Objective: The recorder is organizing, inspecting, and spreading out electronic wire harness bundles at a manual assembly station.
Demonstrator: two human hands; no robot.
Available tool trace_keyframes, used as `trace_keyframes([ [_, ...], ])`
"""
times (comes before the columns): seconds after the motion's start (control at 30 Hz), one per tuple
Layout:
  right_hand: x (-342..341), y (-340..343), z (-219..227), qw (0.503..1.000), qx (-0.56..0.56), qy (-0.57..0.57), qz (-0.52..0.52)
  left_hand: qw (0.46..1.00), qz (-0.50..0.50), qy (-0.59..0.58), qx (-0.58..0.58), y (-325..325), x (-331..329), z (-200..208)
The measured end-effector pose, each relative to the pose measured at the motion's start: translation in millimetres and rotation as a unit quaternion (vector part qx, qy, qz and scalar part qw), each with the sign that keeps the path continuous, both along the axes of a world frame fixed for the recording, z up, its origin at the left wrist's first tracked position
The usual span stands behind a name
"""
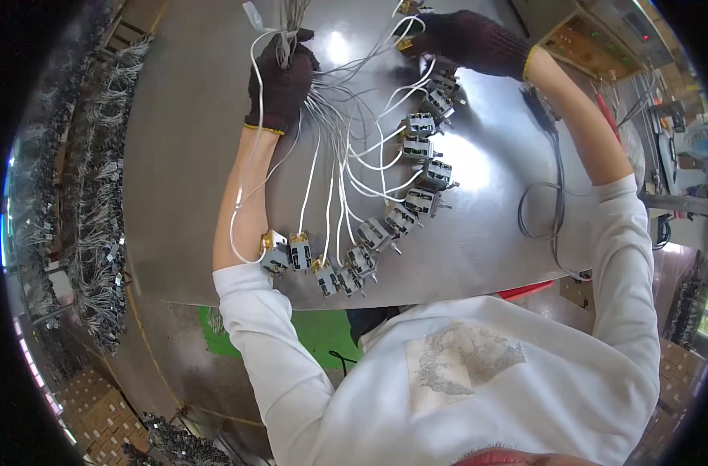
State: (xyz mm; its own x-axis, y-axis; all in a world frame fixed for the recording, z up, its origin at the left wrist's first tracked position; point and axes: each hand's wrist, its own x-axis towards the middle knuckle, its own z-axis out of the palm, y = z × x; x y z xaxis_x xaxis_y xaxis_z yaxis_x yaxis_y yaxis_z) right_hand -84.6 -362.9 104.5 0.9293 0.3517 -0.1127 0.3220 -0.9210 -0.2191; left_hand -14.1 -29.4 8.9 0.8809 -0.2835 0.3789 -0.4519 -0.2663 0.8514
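On the metal table [191, 155], a curved row of small grey switches [385, 225] fans out in an arc, each one trailing a white wire [346, 155] back toward one gathering point. That point is the left hand [280, 81], dark-gloved, its grip pressed together around the bundled wire ends, held up at the far side of the arc so all the leads run taut and untangled, like spokes. The right hand [466, 39], also gloved, reaches to the far end of the arc, its grip pinching a brass-tipped wire end [404, 44] just beyond the last switch, likely picking out one lead from the rest. Laying the switches flat in a fan keeps every unit separate and countable. Right of the arc, a black cable [556, 194] loops across the table toward a beige control box [595, 39]. Left of the arc, beyond the table edge, piles of finished wire bundles [98, 233] sit stacked.
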Motion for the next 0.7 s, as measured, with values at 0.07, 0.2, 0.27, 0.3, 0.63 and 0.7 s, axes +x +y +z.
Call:
trace_keyframes([
  [0.07,0,0,0,0.988,0.106,-0.067,0.085,0.999,-0.002,0.020,-0.029,-1,-3,1],
  [0.2,2,1,2,0.987,0.133,0.044,0.082,0.990,-0.058,0.036,-0.124,0,-4,1],
  [0.27,6,0,1,0.972,0.197,0.074,0.105,0.992,-0.039,0.034,-0.116,0,-4,0],
  [0.3,7,-1,0,0.964,0.225,0.092,0.109,0.993,-0.034,0.032,-0.113,0,-4,0],
  [0.63,14,14,-7,0.969,0.194,0.028,0.151,0.994,-0.043,0.024,-0.102,3,-1,-1],
  [0.7,14,17,-6,0.974,0.186,0.066,0.112,0.988,-0.050,0.054,-0.135,3,-1,-2],
])
